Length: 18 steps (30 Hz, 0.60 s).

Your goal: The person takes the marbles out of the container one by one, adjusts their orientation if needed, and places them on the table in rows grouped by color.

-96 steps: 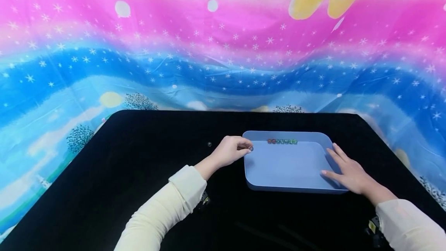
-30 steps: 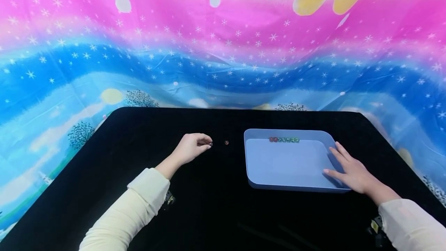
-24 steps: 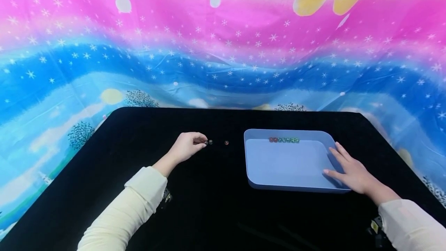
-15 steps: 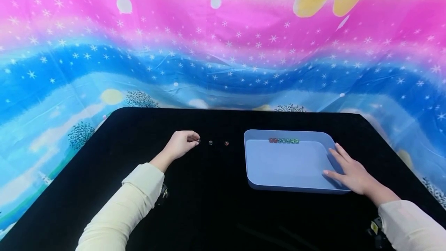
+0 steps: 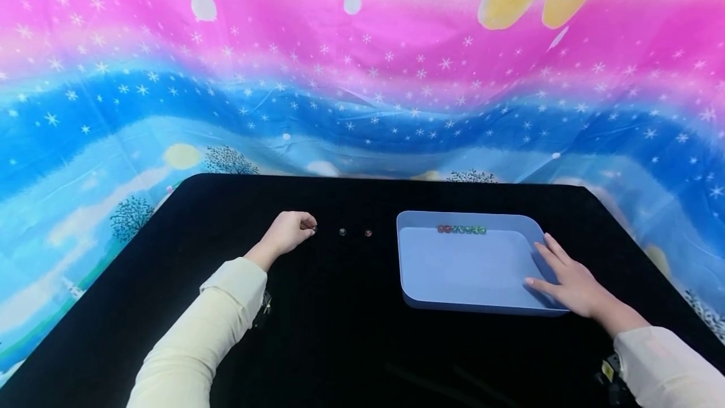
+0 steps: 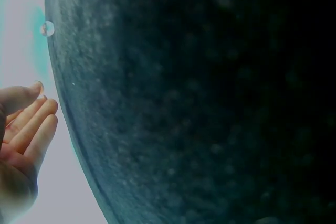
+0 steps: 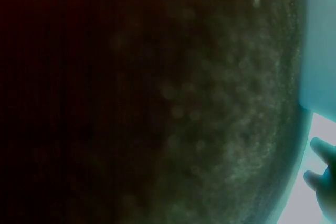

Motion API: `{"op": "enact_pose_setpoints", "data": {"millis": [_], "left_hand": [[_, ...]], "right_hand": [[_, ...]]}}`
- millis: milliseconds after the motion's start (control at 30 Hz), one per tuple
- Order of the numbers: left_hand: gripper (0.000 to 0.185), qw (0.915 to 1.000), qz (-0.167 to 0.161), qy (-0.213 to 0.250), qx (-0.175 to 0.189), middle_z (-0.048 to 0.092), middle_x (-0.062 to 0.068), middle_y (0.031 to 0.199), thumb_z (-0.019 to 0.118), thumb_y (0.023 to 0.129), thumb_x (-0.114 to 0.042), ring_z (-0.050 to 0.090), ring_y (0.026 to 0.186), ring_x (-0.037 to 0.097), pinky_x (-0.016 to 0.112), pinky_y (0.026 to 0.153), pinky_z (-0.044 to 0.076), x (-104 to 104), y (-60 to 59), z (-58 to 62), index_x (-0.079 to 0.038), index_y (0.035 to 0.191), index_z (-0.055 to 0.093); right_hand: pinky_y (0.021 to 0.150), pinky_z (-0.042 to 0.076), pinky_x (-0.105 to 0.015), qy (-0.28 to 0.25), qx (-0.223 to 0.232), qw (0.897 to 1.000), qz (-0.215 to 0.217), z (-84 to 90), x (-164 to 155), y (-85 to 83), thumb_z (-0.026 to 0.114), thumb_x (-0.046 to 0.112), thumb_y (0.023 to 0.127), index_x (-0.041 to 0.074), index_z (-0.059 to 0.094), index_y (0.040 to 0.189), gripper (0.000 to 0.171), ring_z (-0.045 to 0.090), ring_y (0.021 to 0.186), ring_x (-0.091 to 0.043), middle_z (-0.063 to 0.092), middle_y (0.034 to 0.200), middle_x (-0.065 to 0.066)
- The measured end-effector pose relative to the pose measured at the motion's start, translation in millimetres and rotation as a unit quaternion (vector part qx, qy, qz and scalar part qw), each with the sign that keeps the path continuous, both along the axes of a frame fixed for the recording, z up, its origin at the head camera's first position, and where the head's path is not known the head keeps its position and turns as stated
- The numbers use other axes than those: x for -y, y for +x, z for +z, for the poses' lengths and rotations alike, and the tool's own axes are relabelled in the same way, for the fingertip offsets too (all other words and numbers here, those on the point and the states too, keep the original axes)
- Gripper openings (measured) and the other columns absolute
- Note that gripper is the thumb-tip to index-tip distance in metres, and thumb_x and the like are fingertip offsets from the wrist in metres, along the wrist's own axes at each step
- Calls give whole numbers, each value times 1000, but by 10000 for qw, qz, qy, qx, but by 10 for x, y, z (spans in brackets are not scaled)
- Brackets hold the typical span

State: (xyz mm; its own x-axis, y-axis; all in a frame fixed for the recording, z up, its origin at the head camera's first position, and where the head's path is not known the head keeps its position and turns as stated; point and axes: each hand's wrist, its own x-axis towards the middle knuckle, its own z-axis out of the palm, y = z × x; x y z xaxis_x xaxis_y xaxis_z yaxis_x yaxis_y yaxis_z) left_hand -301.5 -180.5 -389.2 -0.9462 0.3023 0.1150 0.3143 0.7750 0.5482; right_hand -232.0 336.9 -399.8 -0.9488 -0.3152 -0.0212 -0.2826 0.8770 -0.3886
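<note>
My left hand (image 5: 285,233) pinches a small dark glass marble (image 5: 314,229) between thumb and fingertips, low over the black table. To its right lie two more marbles, a clear one (image 5: 342,232) and a reddish one (image 5: 368,232), spaced apart in a line. In the left wrist view, the hand (image 6: 26,129) is at the left edge, with those two marbles beyond it. My right hand (image 5: 572,279) rests with spread fingers on the right side of a blue tray (image 5: 453,306). Along the tray's far wall sits a row of red marbles (image 5: 444,229) and green marbles (image 5: 469,230).
A black cloth (image 5: 340,345) covers the table. A colourful printed curtain (image 5: 362,80) hangs behind its far edge. Dark camera devices are strapped at both wrists.
My left hand has moved left from the tray's near-left rim, past the two table marbles, with a marble in its fingers. The reddish marble has come into sight. My right hand has stayed put.
</note>
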Motion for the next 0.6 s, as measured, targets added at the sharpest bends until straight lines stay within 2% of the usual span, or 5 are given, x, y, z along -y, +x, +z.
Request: {"op": "enact_pose_setpoints", "data": {"millis": [300,600], "left_hand": [[13,9993,4,-377,-2,62,6,85,57,81,-3,57,82,20,33,72,46,39,-58,-19,-1,92,62],[14,9972,259,-574,393,61,6,88,56,82,-5,57,83,20,32,72,46,-3,-100,-13,-2,95,62]], "right_hand": [[83,18,-64,67,11,10000,-10,1,6,-13,51,43,84,-4,11,136,80,6,120,-49,-14,140,-17],[83,18,-64,115,95,9999,-80,29,7,-14,50,44,84,-4,10,136,81,8,119,-51,-14,140,-18]]}}
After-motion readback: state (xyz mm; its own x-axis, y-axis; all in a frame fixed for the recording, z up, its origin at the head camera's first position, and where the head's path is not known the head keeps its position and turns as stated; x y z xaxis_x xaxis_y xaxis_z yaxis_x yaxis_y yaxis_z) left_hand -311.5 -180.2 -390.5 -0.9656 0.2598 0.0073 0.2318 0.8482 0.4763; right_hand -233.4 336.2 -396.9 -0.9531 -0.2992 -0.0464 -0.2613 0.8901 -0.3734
